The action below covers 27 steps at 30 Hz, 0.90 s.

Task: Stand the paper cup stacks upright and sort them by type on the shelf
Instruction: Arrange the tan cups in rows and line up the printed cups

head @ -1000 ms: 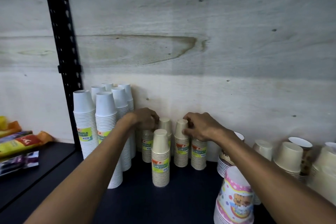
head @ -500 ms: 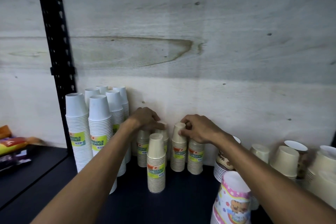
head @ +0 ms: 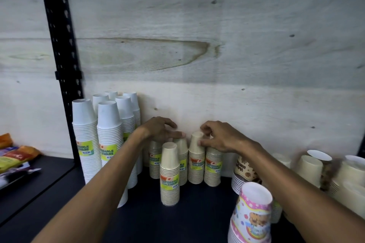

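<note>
Right now both hands are working among the small cream cup stacks standing upside down at the far side of the dark shelf (head: pixel 197 213), against the pale wooden back panel (head: pixel 217 45). The left hand (head: pixel 160 130) is lying flat, fingers spread and loose, on top of the far-left small stacks (head: pixel 155 161), gripping nothing that shows. The right hand (head: pixel 219 137) is pinching the top cup of one small cream stack (head: pixel 196 161), thumb and fingertips closed around its upturned base, while the palm is covering the top of the neighbouring stack (head: pixel 213 169) just to the right. One more small cream stack (head: pixel 169 175) is standing alone, nearer than the others and apart from both hands.

To the left, a cluster of tall white cup stacks (head: pixel 98 144) is standing upright beside the black perforated upright (head: pixel 59 55), with green-yellow labels facing out. To the right, a brown-printed stack (head: pixel 244 173) and wider cream cups (head: pixel 308 169) are sitting near the back, somewhat blurred. A pink cartoon-printed stack (head: pixel 251 217) is standing at the near right. Colourful packets (head: pixel 15 156) are lying on the neighbouring shelf at far left.
</note>
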{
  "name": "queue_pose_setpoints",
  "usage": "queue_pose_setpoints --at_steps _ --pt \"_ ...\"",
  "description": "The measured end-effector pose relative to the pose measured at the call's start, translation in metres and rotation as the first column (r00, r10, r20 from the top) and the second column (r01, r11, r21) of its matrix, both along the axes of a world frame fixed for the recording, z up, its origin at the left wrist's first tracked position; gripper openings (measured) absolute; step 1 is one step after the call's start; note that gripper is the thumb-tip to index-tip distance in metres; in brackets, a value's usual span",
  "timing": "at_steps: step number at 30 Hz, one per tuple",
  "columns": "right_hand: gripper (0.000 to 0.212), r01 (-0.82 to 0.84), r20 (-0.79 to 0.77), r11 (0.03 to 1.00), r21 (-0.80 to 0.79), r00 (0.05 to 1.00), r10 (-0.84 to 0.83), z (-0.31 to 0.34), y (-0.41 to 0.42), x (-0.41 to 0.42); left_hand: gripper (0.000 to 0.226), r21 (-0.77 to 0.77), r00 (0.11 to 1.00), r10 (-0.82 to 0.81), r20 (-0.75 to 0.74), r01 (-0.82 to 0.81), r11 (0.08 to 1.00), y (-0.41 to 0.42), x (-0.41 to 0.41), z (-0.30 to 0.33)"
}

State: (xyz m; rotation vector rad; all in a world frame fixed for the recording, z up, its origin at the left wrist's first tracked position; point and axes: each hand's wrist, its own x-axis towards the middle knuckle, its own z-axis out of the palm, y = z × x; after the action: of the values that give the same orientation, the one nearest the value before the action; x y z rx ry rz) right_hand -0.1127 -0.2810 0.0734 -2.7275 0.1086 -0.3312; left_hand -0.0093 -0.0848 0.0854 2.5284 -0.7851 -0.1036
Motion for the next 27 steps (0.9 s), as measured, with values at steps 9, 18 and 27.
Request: queue_pose_setpoints --at_steps 9,18,27 --pt "0.053 0.044 0.002 0.996 -0.082 0.999 -0.044 -0.001 -0.015 -0.008 0.039 -0.062 0.999 0.041 -0.016 -0.042 0.997 0.015 0.004 0.005" --pt "0.062 0.058 -0.021 0.997 -0.050 0.998 -0.059 0.004 -0.017 -0.012 0.044 0.000 0.984 0.082 0.155 -0.083 0.997 0.022 0.011 -0.003" --pt "0.062 0.126 -0.008 0.983 -0.133 0.992 -0.129 0.021 -0.011 -0.032 0.039 -0.108 0.956 0.159 0.246 -0.136 0.985 0.033 -0.006 0.019"
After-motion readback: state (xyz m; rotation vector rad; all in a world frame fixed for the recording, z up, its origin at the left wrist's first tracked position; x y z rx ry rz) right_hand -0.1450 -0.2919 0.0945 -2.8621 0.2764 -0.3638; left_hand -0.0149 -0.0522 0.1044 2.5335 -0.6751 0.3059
